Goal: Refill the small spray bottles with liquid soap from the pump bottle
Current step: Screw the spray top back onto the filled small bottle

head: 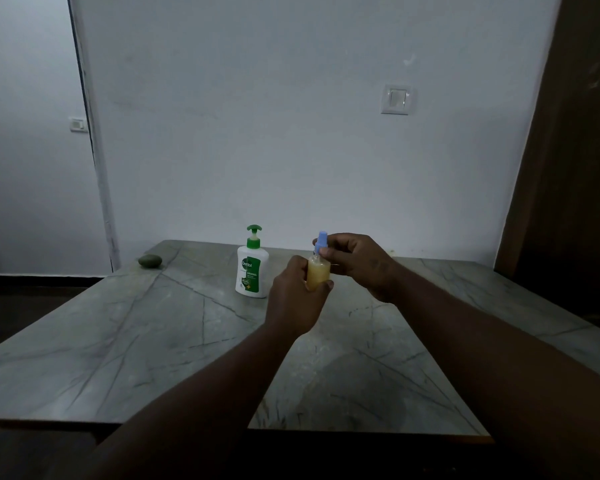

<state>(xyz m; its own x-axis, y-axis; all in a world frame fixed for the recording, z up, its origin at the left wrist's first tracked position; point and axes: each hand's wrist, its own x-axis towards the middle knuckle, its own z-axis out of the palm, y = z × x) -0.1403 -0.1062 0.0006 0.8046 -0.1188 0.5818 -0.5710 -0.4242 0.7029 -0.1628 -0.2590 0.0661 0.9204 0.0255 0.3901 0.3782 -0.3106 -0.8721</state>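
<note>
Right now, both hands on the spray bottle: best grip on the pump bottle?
Probably the white body of the pump bottle at label height, from the side facing the left hand, the nearer one. It stands upright on the table; the green pump head is narrow and would depress.

**Spray bottle aloft, pump bottle alongside**

The small spray bottle [318,273], clear and holding yellowish liquid, is held upright in the air, with its blue spray top [321,241] at its neck. At its nine o'clock, near it, the white pump bottle [252,271] with a green pump stands upright.
</note>
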